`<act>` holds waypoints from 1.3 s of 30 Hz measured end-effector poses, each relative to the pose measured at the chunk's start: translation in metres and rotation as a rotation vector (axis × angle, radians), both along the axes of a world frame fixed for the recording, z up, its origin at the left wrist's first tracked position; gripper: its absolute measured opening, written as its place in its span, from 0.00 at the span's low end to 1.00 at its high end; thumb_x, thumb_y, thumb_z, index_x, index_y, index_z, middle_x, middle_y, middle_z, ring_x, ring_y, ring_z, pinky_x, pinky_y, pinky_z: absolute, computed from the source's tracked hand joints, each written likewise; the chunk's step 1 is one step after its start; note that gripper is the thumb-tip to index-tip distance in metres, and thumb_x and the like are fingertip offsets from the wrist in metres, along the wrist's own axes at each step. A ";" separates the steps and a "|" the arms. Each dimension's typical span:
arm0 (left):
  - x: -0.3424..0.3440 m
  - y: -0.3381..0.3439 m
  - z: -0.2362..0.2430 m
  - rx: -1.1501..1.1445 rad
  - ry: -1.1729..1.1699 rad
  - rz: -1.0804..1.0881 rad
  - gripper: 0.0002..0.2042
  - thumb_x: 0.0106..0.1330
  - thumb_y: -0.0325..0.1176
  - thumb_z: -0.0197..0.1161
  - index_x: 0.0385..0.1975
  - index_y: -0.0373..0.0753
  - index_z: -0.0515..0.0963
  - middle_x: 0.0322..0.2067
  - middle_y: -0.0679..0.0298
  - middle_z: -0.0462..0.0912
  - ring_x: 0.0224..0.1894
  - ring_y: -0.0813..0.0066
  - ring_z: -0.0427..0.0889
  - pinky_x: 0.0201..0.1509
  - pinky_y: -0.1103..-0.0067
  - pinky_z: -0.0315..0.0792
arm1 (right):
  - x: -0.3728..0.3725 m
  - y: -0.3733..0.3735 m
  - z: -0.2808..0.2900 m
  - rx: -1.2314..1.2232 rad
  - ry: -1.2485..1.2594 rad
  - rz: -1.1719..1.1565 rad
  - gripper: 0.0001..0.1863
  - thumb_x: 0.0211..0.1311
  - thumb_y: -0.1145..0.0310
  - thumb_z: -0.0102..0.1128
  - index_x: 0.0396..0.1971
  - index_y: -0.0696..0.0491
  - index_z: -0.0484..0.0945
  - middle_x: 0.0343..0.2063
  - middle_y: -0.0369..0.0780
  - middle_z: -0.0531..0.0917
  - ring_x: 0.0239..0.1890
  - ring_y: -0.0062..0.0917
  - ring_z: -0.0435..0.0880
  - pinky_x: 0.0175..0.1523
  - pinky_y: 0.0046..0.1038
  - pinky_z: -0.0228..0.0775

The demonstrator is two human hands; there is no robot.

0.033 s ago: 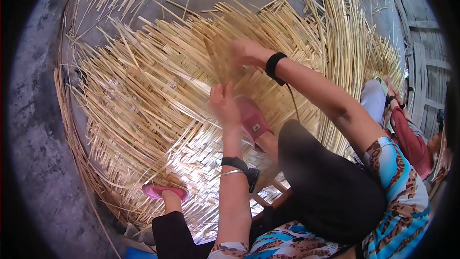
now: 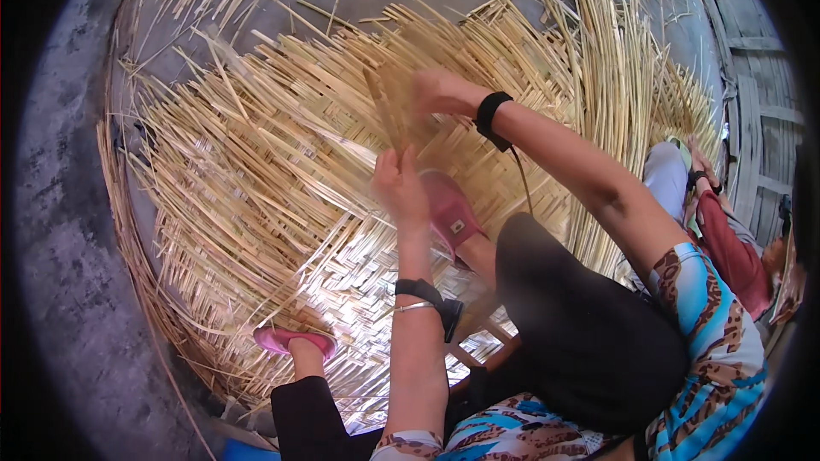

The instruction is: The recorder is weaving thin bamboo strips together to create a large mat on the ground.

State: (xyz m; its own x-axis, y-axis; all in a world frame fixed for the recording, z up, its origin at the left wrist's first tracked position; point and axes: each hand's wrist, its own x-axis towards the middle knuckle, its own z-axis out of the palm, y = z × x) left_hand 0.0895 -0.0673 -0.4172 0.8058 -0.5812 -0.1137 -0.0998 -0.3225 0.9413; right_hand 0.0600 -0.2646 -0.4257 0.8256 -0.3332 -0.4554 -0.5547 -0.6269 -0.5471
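A woven mat of pale, split cane or bamboo strips spreads under me, its long loose ends fanning out on the far side. My left hand is closed in a pinch on a flat brown strip, which rises from the fingers and blurs toward its upper end. Just beyond it, to the right, my right hand is curled beside the strip's upper part. Motion smears its fingers, so whether they grip anything is not visible. Both wrists wear black bands.
My pink shoes stand on the mat. A bundle of long strips lies at the right. Another person in a red sleeve sits at the far right, near a slatted wooden frame. Grey concrete borders the left side.
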 end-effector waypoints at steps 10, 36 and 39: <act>0.000 -0.004 -0.006 -0.182 0.477 0.248 0.11 0.65 0.33 0.62 0.23 0.34 0.76 0.18 0.70 0.73 0.21 0.84 0.66 0.25 0.83 0.63 | -0.045 0.007 0.058 0.710 -0.109 -0.315 0.28 0.52 0.51 0.66 0.50 0.54 0.78 0.43 0.40 0.81 0.46 0.23 0.75 0.53 0.27 0.63; -0.022 -0.005 -0.023 0.557 -0.363 -0.343 0.29 0.58 0.27 0.60 0.62 0.38 0.63 0.63 0.57 0.63 0.65 0.59 0.58 0.64 0.62 0.54 | -0.036 0.019 -0.030 0.099 -0.564 -0.886 0.09 0.59 0.74 0.60 0.39 0.54 0.83 0.33 0.33 0.84 0.34 0.17 0.80 0.39 0.22 0.71; -0.027 -0.004 -0.027 0.615 -0.503 -0.384 0.30 0.59 0.34 0.61 0.62 0.37 0.62 0.64 0.58 0.60 0.65 0.59 0.57 0.63 0.60 0.55 | -0.046 0.024 -0.030 -0.237 -0.540 -0.695 0.07 0.60 0.75 0.58 0.36 0.54 0.83 0.30 0.32 0.84 0.32 0.16 0.80 0.38 0.22 0.70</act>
State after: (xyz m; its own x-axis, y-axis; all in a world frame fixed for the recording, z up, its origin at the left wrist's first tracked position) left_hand 0.0621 -0.0715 -0.4441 0.6059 -0.7750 -0.1796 -0.6616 -0.6163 0.4273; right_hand 0.0139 -0.2406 -0.4555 0.4847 -0.8711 0.0788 -0.5554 -0.3762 -0.7417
